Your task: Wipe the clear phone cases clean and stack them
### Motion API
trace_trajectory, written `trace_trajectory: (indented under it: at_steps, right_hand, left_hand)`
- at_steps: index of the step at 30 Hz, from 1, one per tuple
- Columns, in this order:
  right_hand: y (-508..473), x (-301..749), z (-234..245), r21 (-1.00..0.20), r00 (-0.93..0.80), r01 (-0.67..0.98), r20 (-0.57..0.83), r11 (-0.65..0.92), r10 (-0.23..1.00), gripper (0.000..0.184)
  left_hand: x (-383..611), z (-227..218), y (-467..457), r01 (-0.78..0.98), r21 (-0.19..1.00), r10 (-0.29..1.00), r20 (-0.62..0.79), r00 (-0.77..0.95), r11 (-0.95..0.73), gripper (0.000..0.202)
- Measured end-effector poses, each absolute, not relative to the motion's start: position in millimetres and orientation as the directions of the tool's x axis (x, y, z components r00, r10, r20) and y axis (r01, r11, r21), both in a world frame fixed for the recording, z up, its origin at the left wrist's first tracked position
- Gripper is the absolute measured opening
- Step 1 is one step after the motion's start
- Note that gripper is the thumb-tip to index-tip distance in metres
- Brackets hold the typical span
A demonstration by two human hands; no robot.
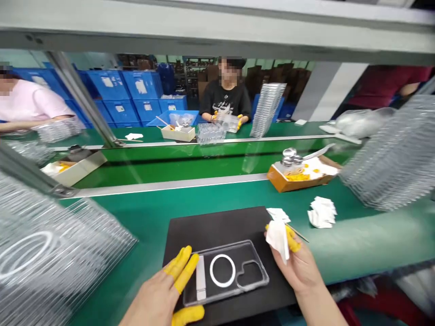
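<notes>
A clear phone case (243, 251) with a white ring (212, 270) and a pale strip (200, 283) lies on a black mat (217, 225). My left hand (163, 285), with yellow finger covers, grips the left end of this case, fingers at the far side and thumb at the near edge. To the right of the case, my right hand (297, 258) pinches a folded white tissue (277, 237), also with yellow finger covers on. A thin stick (299, 233) shows behind those fingers; whether they touch it I cannot tell.
Stacks of clear cases stand at left (91, 240) and right (390, 154). Beyond the mat are a crumpled tissue (322, 213) and a cardboard box (283, 183) with a metal-topped bottle. A metal rail (176, 184) crosses the bench; a co-worker (226, 97) handles cases opposite.
</notes>
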State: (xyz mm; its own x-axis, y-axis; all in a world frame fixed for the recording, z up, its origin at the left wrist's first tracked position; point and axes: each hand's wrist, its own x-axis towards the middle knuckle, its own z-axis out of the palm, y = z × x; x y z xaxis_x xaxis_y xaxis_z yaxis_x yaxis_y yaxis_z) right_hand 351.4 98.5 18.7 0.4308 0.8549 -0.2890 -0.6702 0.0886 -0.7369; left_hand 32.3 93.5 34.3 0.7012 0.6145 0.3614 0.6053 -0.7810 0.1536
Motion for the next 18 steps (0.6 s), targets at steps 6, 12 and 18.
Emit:
trace_trajectory:
  at_steps: [6, 12, 18]
  right_hand:
    - [96.8, 352.6, 17.3, -0.722, 0.454, -0.682, -0.287, 0.121, 0.844, 0.043]
    - [93.5, 352.2, 12.5, -0.739, 0.441, -0.671, -0.331, 0.062, 0.834, 0.045]
    - [98.7, 358.8, -2.9, -0.890, 0.441, -0.455, -0.258, -0.034, 0.860, 0.045]
  left_hand:
    - [36.3, 43.7, 117.3, 0.510, 0.781, 0.869, 0.083, 0.487, -0.360, 0.035]
    - [39.2, 46.3, 96.6, 0.598, 0.799, 0.962, -0.103, 0.254, -0.073, 0.032]
    - [47.9, 31.9, 74.4, 0.743, 0.661, 0.975, -0.075, 0.211, -0.109, 0.108]
